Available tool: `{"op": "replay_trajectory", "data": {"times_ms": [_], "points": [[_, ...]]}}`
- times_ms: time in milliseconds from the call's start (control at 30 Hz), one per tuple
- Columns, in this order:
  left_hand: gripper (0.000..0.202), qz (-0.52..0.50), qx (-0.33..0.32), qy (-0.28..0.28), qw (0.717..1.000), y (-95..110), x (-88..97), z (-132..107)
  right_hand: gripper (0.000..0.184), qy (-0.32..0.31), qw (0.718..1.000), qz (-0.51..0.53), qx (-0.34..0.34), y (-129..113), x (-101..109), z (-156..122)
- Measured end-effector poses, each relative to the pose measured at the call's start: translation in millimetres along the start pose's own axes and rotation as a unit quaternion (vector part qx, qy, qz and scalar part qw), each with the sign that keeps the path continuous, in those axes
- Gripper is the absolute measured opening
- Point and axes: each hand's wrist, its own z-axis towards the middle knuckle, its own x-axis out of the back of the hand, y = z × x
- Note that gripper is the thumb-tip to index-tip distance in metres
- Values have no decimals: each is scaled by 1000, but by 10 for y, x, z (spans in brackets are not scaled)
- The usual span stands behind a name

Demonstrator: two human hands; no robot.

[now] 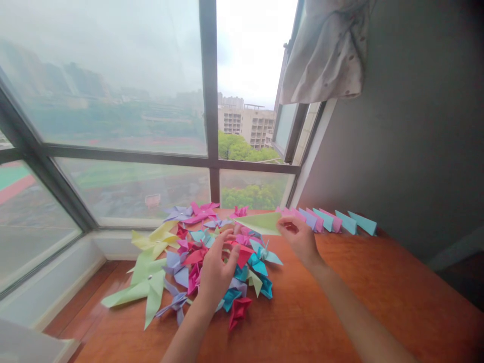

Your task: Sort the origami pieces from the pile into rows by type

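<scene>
My right hand [300,239] pinches the blunt end of a light green paper plane [260,222], raised over the table's far side with its pointed tip to the left. My left hand [221,262] hovers at a pile of folded paper pieces, fingers curved and apart, apparently holding nothing. Around it lie red, pink, purple and blue origami shapes, including a red folded piece [239,311] near the front and a blue one [257,263] to the right. A large light green pinwheel [148,286] rests left of the pile, with a yellow pinwheel [159,237] behind it.
Along the back right of the brown wooden table [340,297] stands a row of pink, purple and blue paper planes [346,222]. Behind the table are framed windows [124,121], one pane swung open, with a curtain [325,55] hanging by a grey wall.
</scene>
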Motion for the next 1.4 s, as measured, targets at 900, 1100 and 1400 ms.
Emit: {"op": "replay_trajectory", "data": {"times_ms": [900,1100,1400], "points": [[20,-174,101,-216,955,77,-108,-53,5,-180,977,-101,61,-82,731,-834],[20,-166,101,-207,959,95,-123,-53,12,-189,968,-146,83,87,835,-861],[25,-150,110,-165,969,211,-106,-46,26,-21,972,-226,-55,676,1588,-605]]}}
